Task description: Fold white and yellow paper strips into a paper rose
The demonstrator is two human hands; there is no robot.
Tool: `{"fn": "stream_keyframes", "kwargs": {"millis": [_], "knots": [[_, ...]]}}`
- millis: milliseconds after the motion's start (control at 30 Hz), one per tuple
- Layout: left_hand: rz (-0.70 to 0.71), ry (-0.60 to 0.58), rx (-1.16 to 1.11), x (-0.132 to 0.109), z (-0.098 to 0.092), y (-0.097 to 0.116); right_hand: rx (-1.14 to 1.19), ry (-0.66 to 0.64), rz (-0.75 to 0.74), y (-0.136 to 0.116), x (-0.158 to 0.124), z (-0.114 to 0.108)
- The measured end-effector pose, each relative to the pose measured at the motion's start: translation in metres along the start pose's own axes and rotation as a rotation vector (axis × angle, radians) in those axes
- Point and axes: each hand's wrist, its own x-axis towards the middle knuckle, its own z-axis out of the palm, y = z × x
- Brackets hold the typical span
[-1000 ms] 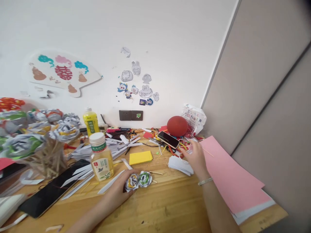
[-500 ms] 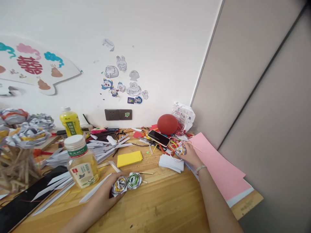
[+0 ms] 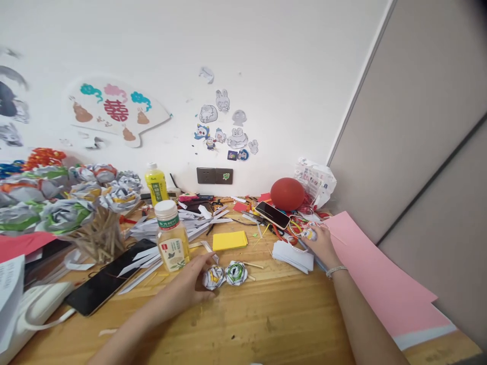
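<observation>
My left hand curls around the left side of a white paper rosette with yellow strips, which lies on the wooden table. Touching that rosette on its right is one with green strips, and thin wooden sticks point right from the pair. Further right, my right hand has its fingers around a small white and yellow rosette, partly covered by them. A loop of white beads runs beside it. White paper slips lie just left of my right hand.
Two drink bottles stand at the left, near paper flowers on sticks. A black phone lies in front. Yellow paper, another phone, a red balloon and pink sheets are further right.
The view has swung left, so things appear further right and more paper flowers show. My left hand has loosened around the yellow-stripped rosette. My right hand stays at the small rosette.
</observation>
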Motion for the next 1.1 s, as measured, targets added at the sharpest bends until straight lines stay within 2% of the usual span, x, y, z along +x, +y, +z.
{"fn": "stream_keyframes", "kwargs": {"millis": [100, 200, 233, 300, 333, 400, 467, 567, 667, 800, 967, 1033, 1100], "knots": [[-0.01, -0.035, 0.006, 0.002, 0.0, 0.006, 0.068, 0.013, -0.015, -0.013, -0.004, -0.009], [-0.013, -0.049, -0.036, 0.003, 0.001, 0.012, 0.152, -0.098, -0.099, -0.046, -0.018, -0.017], [-0.017, -0.054, -0.054, 0.003, 0.0, 0.014, 0.201, -0.198, -0.157, -0.062, -0.027, -0.019], [-0.025, -0.079, -0.079, 0.003, -0.001, 0.016, 0.408, -0.579, -0.345, -0.095, -0.049, -0.019], [-0.029, -0.099, -0.091, 0.003, -0.002, 0.017, 0.474, -0.726, -0.419, -0.112, -0.062, -0.017], [-0.039, -0.142, -0.122, 0.002, -0.005, 0.019, 0.488, -0.936, -0.526, -0.139, -0.088, -0.009], [-0.049, -0.182, -0.152, 0.001, -0.008, 0.021, 0.454, -1.075, -0.566, -0.154, -0.109, 0.003], [-0.05, -0.245, -0.173, -0.002, -0.014, 0.023, 0.374, -1.194, -0.612, -0.157, -0.127, 0.019], [-0.045, -0.305, -0.172, -0.004, -0.019, 0.024, 0.254, -1.217, -0.646, -0.153, -0.127, 0.022], [-0.038, -0.34, -0.134, -0.005, -0.023, 0.027, 0.123, -1.145, -0.639, -0.155, -0.116, 0.008], [-0.066, -0.3, -0.065, -0.006, -0.019, 0.026, 0.124, -1.029, -0.646, -0.156, -0.099, -0.009], [-0.059, -0.286, -0.038, -0.006, -0.015, 0.024, 0.119, -0.948, -0.613, -0.152, -0.096, -0.009], [-0.03, -0.265, -0.018, -0.007, -0.009, 0.022, 0.073, -0.945, -0.588, -0.146, -0.096, -0.004]]}}
